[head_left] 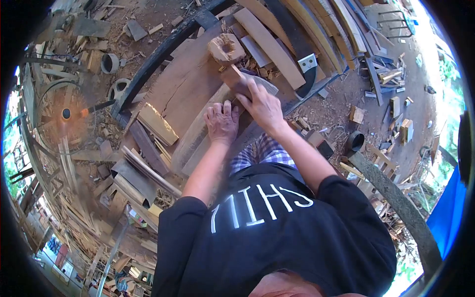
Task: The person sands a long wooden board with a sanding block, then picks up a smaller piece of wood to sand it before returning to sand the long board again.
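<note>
My right hand (263, 108) is closed around the brown handle (233, 75) of what looks like a wooden mallet. The mallet's blocky, pale head (226, 48) has a dark hollow in its face and lies at the far end of the handle. Just to the left, my left hand (222, 123) rests on a long greyish wooden board (195, 132), fingers apart and slightly bent. The board lies at a slant in front of my body, and the two hands are close together over it. My right fingers partly hide the handle.
Under the board is a wide, cracked wooden worktop (170, 94) with a dark frame edge. A handsaw (284, 24) and several planks (269, 47) lie along its far right. An orange-centred fan (66, 114) stands at left. Wood scraps (356, 114) litter the ground.
</note>
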`<state>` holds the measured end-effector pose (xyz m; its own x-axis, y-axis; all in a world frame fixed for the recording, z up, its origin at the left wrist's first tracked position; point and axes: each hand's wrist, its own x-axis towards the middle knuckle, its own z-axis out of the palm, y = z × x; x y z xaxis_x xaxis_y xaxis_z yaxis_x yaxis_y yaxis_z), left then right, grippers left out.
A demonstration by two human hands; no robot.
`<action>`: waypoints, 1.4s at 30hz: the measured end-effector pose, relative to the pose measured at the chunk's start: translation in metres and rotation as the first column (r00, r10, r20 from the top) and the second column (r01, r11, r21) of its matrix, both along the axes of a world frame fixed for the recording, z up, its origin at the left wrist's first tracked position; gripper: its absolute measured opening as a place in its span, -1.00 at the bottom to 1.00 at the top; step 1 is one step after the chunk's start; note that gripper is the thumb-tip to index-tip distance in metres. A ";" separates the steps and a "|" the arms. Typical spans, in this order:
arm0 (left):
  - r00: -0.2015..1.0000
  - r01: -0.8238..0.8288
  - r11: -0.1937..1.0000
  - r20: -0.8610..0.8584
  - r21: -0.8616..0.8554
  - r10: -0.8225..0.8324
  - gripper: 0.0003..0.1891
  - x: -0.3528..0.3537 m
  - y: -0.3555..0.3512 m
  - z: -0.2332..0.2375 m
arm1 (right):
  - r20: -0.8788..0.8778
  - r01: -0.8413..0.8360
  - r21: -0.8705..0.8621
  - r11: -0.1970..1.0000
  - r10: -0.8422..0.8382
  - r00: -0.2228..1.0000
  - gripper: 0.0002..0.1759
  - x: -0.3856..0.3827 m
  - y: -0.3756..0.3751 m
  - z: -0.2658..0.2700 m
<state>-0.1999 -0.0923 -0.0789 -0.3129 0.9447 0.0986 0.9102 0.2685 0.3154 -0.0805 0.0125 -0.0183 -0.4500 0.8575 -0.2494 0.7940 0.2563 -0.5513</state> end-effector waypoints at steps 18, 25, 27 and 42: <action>1.000 0.003 1.000 -0.007 -0.023 -0.003 -0.70 -0.001 0.000 0.000 | -0.180 -0.027 0.223 0.975 0.068 0.981 -0.37 -0.005 0.010 -0.014; 0.999 -0.005 0.997 -0.034 -0.078 0.003 -0.72 0.000 0.000 -0.001 | -0.067 -0.077 0.155 0.985 0.088 0.994 -0.39 -0.015 0.013 0.000; 1.000 -0.002 0.998 -0.026 -0.062 0.000 -0.71 -0.001 -0.001 -0.001 | -0.059 -0.086 0.125 0.988 0.094 0.994 -0.41 -0.035 0.025 -0.011; 0.999 -0.007 0.999 -0.033 -0.049 0.005 -0.73 0.000 0.000 0.000 | -0.080 -0.087 0.244 0.966 0.110 0.991 -0.35 -0.023 0.015 -0.015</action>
<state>-0.1999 -0.0924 -0.0786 -0.3158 0.9468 0.0622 0.9181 0.2883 0.2720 -0.1031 0.0271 -0.0331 -0.5465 0.8375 0.0041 0.7069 0.4639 -0.5340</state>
